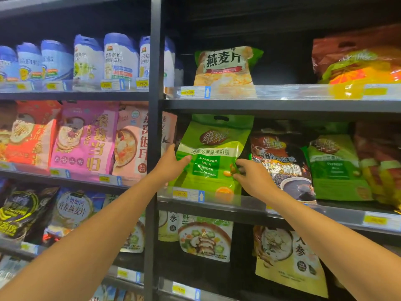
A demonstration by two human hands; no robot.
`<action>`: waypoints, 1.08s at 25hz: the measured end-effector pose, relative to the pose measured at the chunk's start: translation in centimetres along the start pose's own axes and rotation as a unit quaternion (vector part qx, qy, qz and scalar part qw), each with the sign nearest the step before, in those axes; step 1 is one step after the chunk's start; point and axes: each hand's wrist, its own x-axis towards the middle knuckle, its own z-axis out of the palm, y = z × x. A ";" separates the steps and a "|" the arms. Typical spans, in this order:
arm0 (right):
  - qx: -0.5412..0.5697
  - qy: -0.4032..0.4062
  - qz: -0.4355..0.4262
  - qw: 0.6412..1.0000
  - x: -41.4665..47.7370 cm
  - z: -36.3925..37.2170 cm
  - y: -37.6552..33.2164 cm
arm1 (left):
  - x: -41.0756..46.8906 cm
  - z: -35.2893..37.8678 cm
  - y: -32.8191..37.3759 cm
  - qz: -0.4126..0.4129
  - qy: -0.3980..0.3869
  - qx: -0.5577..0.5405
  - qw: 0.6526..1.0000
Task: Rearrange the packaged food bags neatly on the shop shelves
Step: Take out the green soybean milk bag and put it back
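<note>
Now, head view, the only one: green soybean milk powder bag (211,157) stands at the left end of the middle shelf (303,210) in the right bay, just right of the dark upright post (155,105), its foot behind the price rail and yellow tag (181,194). Left hand (171,164) grips the bag's left edge at mid-height, thumb across the front, fingers out of sight behind. Right hand (251,177) pinches the right edge a little lower, fingertips curled onto the film. A dark sesame bag (280,164) sits just beside it on the right, partly overlapped by the right hand; a second green bag (334,168) stands further along. An oat bag (225,68) is on the shelf above. Handling, as a judgement: glossy film pouch, soft-walled, likely slick under the fingers; powder fill should give moderate weight and slump if tipped. Side seams at mid-height look the surest hold, as taken now; the punched handle slot at the top is the alternative. Orientation: bag upright, long axis near vertical, top leaning slightly right, printed face toward the aisle, handle slot uppermost.
</note>
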 end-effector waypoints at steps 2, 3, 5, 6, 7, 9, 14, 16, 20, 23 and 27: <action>0.005 0.003 -0.010 1.000 -0.3 -0.1 0.3 | 1.2 -0.1 -1.1 -0.054 -0.029 -0.034 0.998; 0.007 0.003 -0.014 1.000 -0.4 0.0 0.4 | 2.2 0.0 -2.3 -0.080 -0.052 -0.043 0.995; 0.007 0.007 -0.014 1.000 -0.3 0.2 0.4 | 3.4 0.1 -3.3 -0.129 -0.102 -0.047 0.985; 0.002 0.014 -0.014 1.000 -0.2 0.3 0.4 | 2.8 0.2 -2.7 -0.136 -0.110 -0.047 0.984; -0.004 0.026 -0.014 1.000 -0.1 0.5 0.3 | 2.5 0.2 -2.4 -0.137 -0.107 -0.045 0.984; -0.014 0.046 -0.012 0.999 0.2 0.8 0.1 | 1.9 0.4 -1.4 -0.123 -0.087 -0.049 0.987; -0.002 0.049 0.001 0.999 1.0 0.6 -0.4 | 1.9 0.7 -0.3 -0.102 -0.050 -0.115 0.987; 0.003 0.053 0.003 0.999 1.5 0.1 -0.7 | 2.0 0.4 0.2 -0.104 -0.049 -0.109 0.987; 0.026 0.082 0.023 0.996 2.6 -1.8 -1.3 | 2.0 -0.8 2.1 -0.090 -0.051 -0.087 0.991; 0.063 0.103 0.050 0.991 2.7 -3.4 -1.3 | 1.7 -1.6 3.5 -0.080 -0.052 -0.086 0.992; 0.132 0.122 0.071 0.981 1.3 -4.4 -1.5 | 0.1 -1.8 3.9 -0.106 -0.078 -0.135 0.982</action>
